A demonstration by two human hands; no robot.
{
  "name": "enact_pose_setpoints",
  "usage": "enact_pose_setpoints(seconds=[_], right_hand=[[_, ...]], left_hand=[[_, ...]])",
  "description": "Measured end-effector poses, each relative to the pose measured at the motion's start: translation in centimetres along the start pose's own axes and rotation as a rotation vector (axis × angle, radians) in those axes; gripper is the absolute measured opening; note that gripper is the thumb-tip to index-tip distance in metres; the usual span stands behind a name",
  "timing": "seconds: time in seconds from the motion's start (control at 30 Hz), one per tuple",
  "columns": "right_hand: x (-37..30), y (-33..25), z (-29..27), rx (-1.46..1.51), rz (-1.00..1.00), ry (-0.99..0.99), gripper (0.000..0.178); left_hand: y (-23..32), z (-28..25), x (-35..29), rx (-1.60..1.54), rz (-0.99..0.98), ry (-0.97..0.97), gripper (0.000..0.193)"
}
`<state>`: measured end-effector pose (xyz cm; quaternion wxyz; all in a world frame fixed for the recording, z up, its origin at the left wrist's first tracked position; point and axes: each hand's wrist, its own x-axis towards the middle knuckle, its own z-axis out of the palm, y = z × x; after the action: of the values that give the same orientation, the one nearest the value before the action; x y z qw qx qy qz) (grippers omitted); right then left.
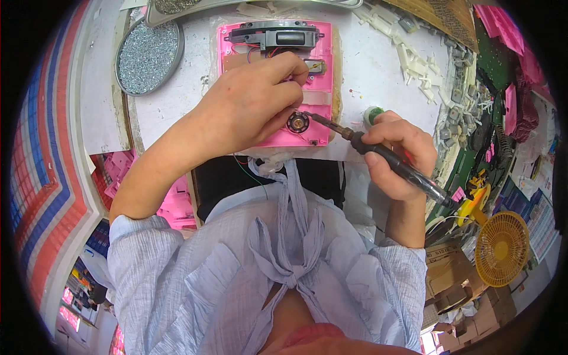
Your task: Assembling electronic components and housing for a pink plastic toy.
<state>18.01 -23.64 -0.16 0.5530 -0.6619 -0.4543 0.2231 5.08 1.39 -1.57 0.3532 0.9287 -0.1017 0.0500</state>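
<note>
A pink plastic housing lies on the bench in front of me, with a black part, thin wires and a small round speaker in it. My left hand reaches over the housing, thumb and fingers pinched just above the speaker; what they hold is hidden. In my right hand is a soldering iron, gripped by its black handle. Its tip points left and lies at the speaker's upper edge, close to my left fingertips; whether it touches cannot be made out.
A round tray of small silvery screws stands at the left. Beside my right hand is a small green-topped container. White plastic parts and grey pieces lie along the bench's right side. A yellow fan stands at the lower right.
</note>
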Motion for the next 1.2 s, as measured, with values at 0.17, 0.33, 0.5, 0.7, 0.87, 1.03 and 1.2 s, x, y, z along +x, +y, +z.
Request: enact_pose_setpoints(seconds=[0.17,0.33,0.5,0.7,0.87,1.03,1.2], right_hand=[[-0.8,0.3,-0.4,0.044,-0.007,0.056,0.024],[-1.2,0.5,-0.9,0.051,0.001,0.053,0.024],[-1.2,0.3,-0.9,0.048,-0.003,0.063,0.024],[-1.1,0.4,-0.8,0.012,-0.044,0.056,0.023],[-0.8,0.1,-0.4,-0.039,-0.049,0.025,0.026],[-0.6,0.2,0.0,-0.033,-0.039,0.002,0.028],[-0.4,0.2,0.1,-0.035,-0.028,-0.011,0.028]], left_hand=[[0.1,-0.1,0.1,0.0,-0.011,0.002,0.022],[-0.2,-0.2,-0.1,-0.073,-0.033,-0.01,0.02],[0.0,0.1,-0.1,-0.07,-0.023,0.008,0.021],[0.1,0.6,-0.2,0.03,0.037,0.034,0.023],[0.2,0.5,0.0,0.059,0.069,0.026,0.026],[0.0,0.5,-0.1,0.079,0.105,0.024,0.028],[-0.1,0.5,-0.2,0.13,0.129,0.023,0.028]])
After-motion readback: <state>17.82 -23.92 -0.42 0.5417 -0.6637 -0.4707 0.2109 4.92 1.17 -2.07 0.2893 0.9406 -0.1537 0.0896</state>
